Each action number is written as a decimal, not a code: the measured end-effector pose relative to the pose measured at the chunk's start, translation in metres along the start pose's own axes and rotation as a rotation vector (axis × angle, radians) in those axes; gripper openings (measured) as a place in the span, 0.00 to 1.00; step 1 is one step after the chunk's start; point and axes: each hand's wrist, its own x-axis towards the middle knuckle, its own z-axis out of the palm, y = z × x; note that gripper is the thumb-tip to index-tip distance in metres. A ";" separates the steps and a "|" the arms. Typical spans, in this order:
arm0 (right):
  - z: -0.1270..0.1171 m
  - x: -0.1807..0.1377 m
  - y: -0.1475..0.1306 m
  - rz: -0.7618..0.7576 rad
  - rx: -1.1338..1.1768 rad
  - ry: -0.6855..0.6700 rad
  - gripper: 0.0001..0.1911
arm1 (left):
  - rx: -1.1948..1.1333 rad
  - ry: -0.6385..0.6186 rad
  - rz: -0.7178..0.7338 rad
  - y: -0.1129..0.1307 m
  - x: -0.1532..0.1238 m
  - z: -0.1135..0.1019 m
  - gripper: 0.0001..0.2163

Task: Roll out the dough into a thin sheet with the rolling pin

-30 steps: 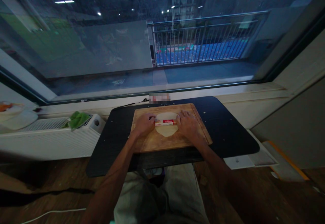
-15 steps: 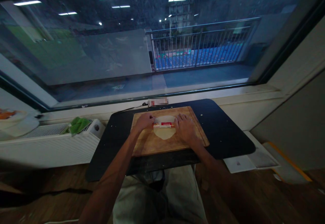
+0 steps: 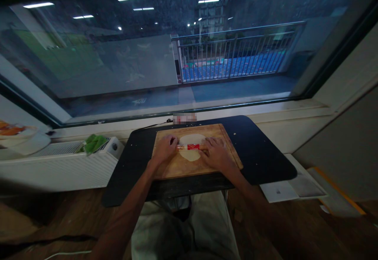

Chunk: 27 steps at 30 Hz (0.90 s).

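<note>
A thin, round sheet of dough [image 3: 189, 157] lies on a wooden cutting board [image 3: 177, 170]. Across its middle rests a small rolling pin [image 3: 193, 147] with a red and white printed label. My left hand [image 3: 165, 148] is closed at the pin's left end, its fingers curled in. At the other end, my right hand [image 3: 217, 153] lies over the pin with its thumb on the near side and fingers on the far side. Both pin ends are partly hidden by the hands.
The board sits on a black table [image 3: 262, 155] dotted with small crumbs. Behind it are a blurred small box [image 3: 184, 118] and a window. To the left, a green cloth [image 3: 93, 144] lies on a white radiator [image 3: 59, 173]. A white box [image 3: 279, 191] is low at the right.
The rolling pin has turned, so its label shows differently, and it has shifted slightly toward me. Both hands have moved with it. The view has tilted a little.
</note>
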 end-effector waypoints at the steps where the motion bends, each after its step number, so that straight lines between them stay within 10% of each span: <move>1: -0.002 0.000 0.002 -0.030 -0.003 -0.027 0.21 | -0.043 -0.030 -0.008 0.000 0.002 -0.003 0.13; 7: -0.017 0.018 0.030 -0.193 -0.070 -0.137 0.11 | -0.503 -0.265 -0.156 -0.002 0.021 -0.019 0.06; 14: -0.028 0.010 0.107 -0.001 -0.031 -0.150 0.20 | -0.743 -0.156 -0.319 0.002 0.030 0.002 0.07; 20: -0.040 -0.005 0.137 0.121 0.032 -0.110 0.16 | -0.581 -0.170 -0.065 0.017 0.032 0.024 0.12; 27: -0.043 -0.007 0.142 0.073 0.043 -0.122 0.14 | -0.106 -0.374 0.292 0.063 0.016 0.044 0.48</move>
